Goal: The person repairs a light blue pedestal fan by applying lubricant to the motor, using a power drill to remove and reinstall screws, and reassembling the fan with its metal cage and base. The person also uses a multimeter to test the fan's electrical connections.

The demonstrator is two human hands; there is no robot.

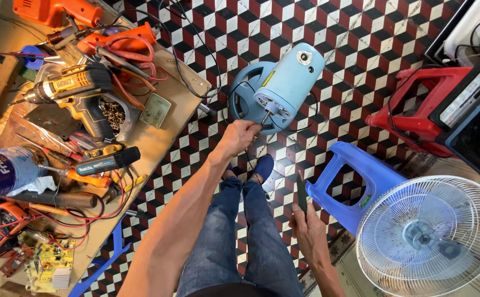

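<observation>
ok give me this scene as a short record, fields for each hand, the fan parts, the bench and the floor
left hand: fingertips on the metal shaft of the fan motor
right hand: holds a thin dark flat tool, upright
fan motor: light blue housing, lying tilted on its round base on the floor, black cord looped beside it
fan grille: white wire guard, resting by the blue plastic stool
bench: wooden board with a yellow cordless drill, orange tools, wires, a circuit board
floor: red, black and white cube-pattern tiles
</observation>
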